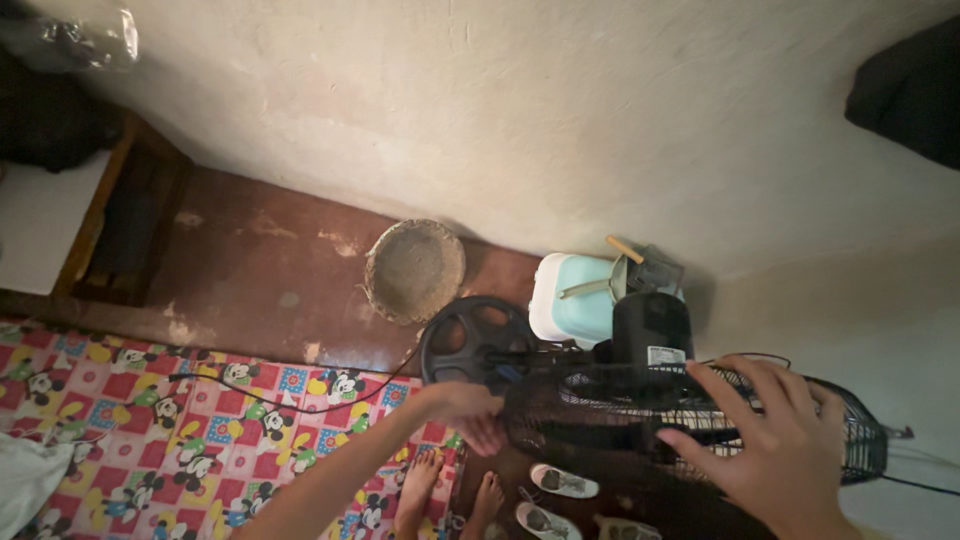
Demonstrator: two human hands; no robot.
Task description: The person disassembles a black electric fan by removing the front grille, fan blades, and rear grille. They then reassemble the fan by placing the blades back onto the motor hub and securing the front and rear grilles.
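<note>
A red, yellow and blue checked cartoon-mouse floor mat (pixel 200 430) is showing beside a black wire-grilled fan (pixel 690 410), a pale turquoise plastic stool (pixel 575 300) and a grey-brown round woven basket (pixel 415 268).

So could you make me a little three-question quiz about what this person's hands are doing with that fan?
1. True or false: the right hand rests on the black wire fan guard.
2. Which hand grips the guard's near-side rim: A) left hand B) neither?
3. What stands behind the fan motor, by the wall?

Key: 1. True. 2. A. 3. A pale blue and white plastic stool; the round woven basket leans further left.
</note>
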